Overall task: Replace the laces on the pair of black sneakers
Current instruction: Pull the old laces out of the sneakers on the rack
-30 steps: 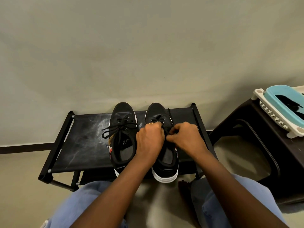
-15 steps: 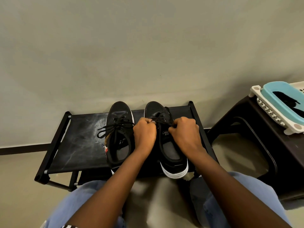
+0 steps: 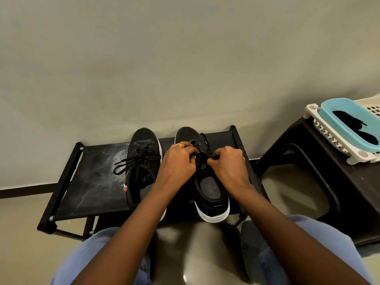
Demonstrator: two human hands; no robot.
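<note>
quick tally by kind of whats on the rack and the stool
black sneakers: 2, left one and right one, on the black rack
trays: 2, a blue tray inside a white tray, on the dark stool
total: 4

Two sneakers side by side on a low rack [image 3: 86, 182] set against the wall [image 3: 185, 58], toes toward the wall, heels toward the near edge. Left sneaker [image 3: 141, 161] near the rack's middle, its laces [image 3: 131, 163] spilling leftward onto the rack's top. Right sneaker [image 3: 211, 190] just right of it, heel overhanging the rack's near edge. Left hand [image 3: 177, 163] and right hand [image 3: 228, 163] both over the right sneaker's lacing, each pinching its lace [image 3: 202, 154], the left one between the two sneakers. Knees before the rack. Stool [image 3: 349, 192] right of the rack, apart from it, carrying a basket [image 3: 329, 136] with a tub [image 3: 337, 118] in it.
</note>
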